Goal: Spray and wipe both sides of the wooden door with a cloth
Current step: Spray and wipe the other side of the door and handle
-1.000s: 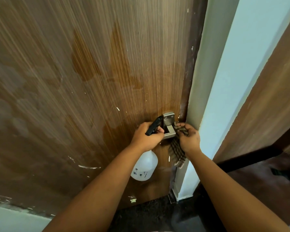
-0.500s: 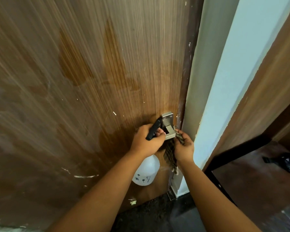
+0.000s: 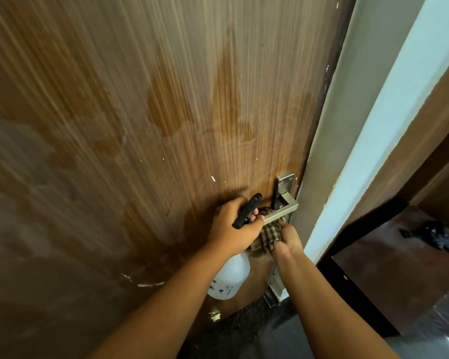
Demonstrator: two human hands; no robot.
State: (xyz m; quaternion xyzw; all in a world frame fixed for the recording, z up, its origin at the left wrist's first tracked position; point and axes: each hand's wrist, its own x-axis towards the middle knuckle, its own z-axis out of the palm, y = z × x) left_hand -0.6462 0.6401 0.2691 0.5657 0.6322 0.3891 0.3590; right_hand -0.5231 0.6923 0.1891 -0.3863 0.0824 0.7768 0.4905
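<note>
Left hand [image 3: 231, 229] grip wraps the spray bottle [image 3: 230, 277] neck, parked low off the door [image 3: 140, 125]. Right hand [image 3: 287, 240] pinches the cloth [image 3: 268, 238] bunched under the handle [image 3: 281, 212], likely wiping it. Wet patches above.

Home interior, a room doorway. Wood-veneer door [image 3: 166, 99] with vertical grain, damp patches and white paint flecks, fitted with a brushed-metal lever handle [image 3: 283, 206] on a screwed backplate. Pale painted door frame [image 3: 373, 125] just right of the door edge. Beyond it a brown wooden panel [image 3: 425, 120] with a dark trim. Dark speckled floor [image 3: 244, 332] at the threshold, glossy tiles at lower right. A black crumpled item [image 3: 436, 237] lies further right, too blurred to identify.
</note>
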